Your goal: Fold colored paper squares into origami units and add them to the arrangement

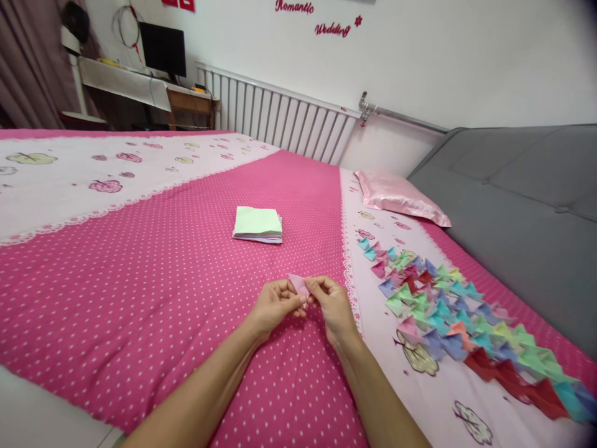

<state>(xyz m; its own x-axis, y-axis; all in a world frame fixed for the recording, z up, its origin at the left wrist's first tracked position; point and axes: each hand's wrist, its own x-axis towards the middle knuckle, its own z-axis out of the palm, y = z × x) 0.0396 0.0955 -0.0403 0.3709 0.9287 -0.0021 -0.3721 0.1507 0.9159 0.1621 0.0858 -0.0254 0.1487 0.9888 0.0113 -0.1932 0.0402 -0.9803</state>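
Note:
A small folded piece of pink paper [299,285] is held up over the dotted bedsheet, its pointed corner toward the upper left. My left hand [275,305] pinches its lower left side between thumb and fingers. On the other side, my right hand [330,302] grips the right edge, thumb on top. Fingers hide part of the paper's lower end. Beyond my hands lies a stack of square coloured paper [257,222], a pale green sheet on top. To the right, several rows of folded paper boats [441,317] in many colours stand on the bed.
The bed is covered by a pink and white sheet [140,274]. A pink pillow [401,196] rests near the grey padded headboard [522,186]. White railings [280,115] line the far side. A desk with a monitor [163,50] and a fan [74,25] stand at the back left.

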